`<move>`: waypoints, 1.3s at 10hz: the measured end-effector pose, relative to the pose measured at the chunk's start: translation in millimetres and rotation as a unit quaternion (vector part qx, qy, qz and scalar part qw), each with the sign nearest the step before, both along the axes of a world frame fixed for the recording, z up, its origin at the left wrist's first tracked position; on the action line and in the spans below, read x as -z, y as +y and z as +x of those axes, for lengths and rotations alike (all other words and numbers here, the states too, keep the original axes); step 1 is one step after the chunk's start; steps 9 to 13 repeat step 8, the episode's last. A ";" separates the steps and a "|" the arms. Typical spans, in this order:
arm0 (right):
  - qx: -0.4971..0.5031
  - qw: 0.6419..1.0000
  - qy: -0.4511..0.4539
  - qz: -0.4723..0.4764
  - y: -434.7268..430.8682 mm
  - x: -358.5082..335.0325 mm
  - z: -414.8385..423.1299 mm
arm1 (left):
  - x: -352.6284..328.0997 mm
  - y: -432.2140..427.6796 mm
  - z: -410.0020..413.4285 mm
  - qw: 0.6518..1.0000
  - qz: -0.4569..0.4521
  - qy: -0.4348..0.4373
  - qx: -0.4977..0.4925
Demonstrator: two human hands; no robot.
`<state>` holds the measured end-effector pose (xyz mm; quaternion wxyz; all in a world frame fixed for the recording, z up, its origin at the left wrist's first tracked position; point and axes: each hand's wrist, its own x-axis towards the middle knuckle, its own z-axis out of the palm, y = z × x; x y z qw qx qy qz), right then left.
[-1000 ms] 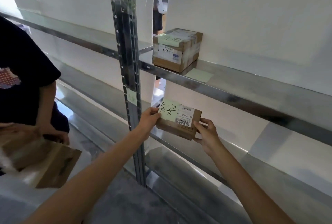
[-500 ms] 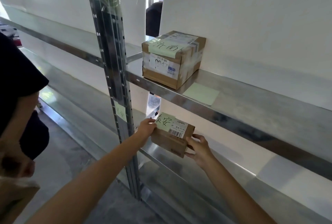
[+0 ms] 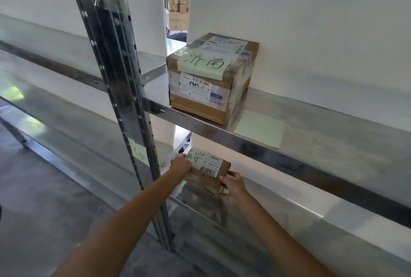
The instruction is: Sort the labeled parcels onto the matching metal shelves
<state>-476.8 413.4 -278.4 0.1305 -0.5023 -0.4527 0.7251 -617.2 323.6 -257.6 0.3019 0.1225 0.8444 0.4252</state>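
Observation:
A small brown parcel (image 3: 208, 175) with a green handwritten note and a barcode label sits at the left end of the lower metal shelf (image 3: 289, 216). My left hand (image 3: 180, 165) grips its left end and my right hand (image 3: 233, 184) grips its right end. On the upper metal shelf (image 3: 322, 125) stands a larger taped cardboard parcel (image 3: 211, 79) with a green handwritten note on top, directly above the small one.
A blank green note (image 3: 260, 127) lies on the upper shelf right of the large parcel. A steel upright post (image 3: 124, 90) carrying a small green note (image 3: 139, 153) stands just left of my left hand. More shelves run off left. Stacked boxes (image 3: 179, 3) show through a gap behind.
My view moved closer to the rack and my hands carried the small parcel lower, in under the upper shelf. The person on the left has dropped out of view.

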 end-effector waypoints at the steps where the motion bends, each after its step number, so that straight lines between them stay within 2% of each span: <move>1: 0.004 1.000 -0.010 0.008 -1.9 8.3 -12.0 | 5.3 0.8 -11.4 0.999 -0.018 0.001 0.026; 3: 0.011 0.996 -0.049 0.070 -9.2 19.6 -32.0 | 18.3 -4.4 -35.9 0.995 -0.043 -0.025 0.084; 6: 0.029 0.991 -0.082 0.102 -9.2 26.7 -47.7 | 28.9 -3.4 -55.1 0.988 -0.028 -0.015 0.151; 7: 0.013 0.981 -0.126 0.149 -10.0 29.4 -46.5 | 30.3 -3.0 -57.2 0.984 -0.039 -0.001 0.172; 8: 0.033 0.953 -0.185 0.240 -10.6 26.4 -44.1 | 26.8 -1.3 -58.5 0.982 -0.043 0.038 0.182; 13: 0.033 0.953 -0.185 0.240 -10.6 26.4 -44.1 | 26.8 -1.3 -58.5 0.982 -0.043 0.038 0.182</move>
